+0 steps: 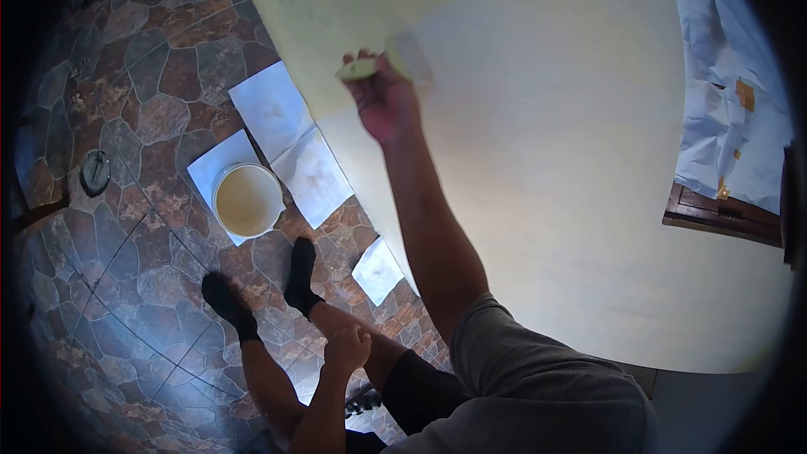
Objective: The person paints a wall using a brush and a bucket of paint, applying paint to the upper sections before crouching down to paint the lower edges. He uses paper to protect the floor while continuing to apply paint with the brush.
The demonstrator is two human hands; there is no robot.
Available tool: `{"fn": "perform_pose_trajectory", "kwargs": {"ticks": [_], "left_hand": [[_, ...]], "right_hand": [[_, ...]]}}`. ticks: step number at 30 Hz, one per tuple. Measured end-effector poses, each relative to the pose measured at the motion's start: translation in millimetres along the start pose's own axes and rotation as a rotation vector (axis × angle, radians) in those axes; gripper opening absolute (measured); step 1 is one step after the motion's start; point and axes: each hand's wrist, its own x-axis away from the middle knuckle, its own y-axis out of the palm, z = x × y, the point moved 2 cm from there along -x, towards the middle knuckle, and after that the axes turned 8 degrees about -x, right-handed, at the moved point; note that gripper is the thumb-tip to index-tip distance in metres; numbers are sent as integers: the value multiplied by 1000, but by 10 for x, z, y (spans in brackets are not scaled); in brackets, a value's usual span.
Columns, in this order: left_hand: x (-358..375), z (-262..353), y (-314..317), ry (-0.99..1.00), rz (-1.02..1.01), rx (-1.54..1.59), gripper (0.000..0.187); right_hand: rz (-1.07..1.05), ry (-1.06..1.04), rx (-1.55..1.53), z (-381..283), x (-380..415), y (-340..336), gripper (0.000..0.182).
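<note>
My right hand [387, 101] is raised against the pale wall [538, 134], its fingers wrapped round the pale yellow-green handle of a wide paintbrush [357, 70]. The brush's head touches or lies very close to the wall and is smeared by motion. Yellowish coating covers the wall on the handle's side, and a whiter area spreads on the other side. Low in the view, my left hand [349, 348] is curled closed over my bent leg, with nothing seen in it. A white bucket [248, 199] of cream-coloured paint stands on the floor near my feet.
White sheets [311, 176] lie along the wall's foot, one under the bucket, and a smaller sheet [378, 271] nearer me. Crumpled paper [714, 118] is taped over a dark wooden frame [723, 215] at right. A round metal disc [96, 172] sits on the stone-patterned tiles.
</note>
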Motion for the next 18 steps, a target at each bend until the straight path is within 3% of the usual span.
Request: {"fn": "perform_pose_trajectory", "kwargs": {"ticks": [3,6,7,9,10,12,15,16,18], "left_hand": [[2,86,-89,37,97,52,45],[-39,114,-156,53,179,105,42],[-84,112,-203,56,177,103,42],[-215,128,-379,311,171,733,47],[-235,118,-427,304,173,735,47],[-262,92,-615,437,400,1323,61],[-221,59,-915,463,602,1346,71],[-243,34,-936,448,612,1349,71],[-300,-1,-937,289,607,1316,53]], "right_hand": [[-157,-41,64,-329,335,690,23],[-115,73,201,-390,634,701,25],[-40,141,241,-319,767,611,28],[38,260,355,-81,1083,276,34],[97,341,462,74,1251,7,36],[176,473,520,390,1674,-548,34],[321,605,719,810,2317,-1080,20],[341,638,658,907,2490,-1138,21],[364,681,598,1010,2621,-1192,21]]}}
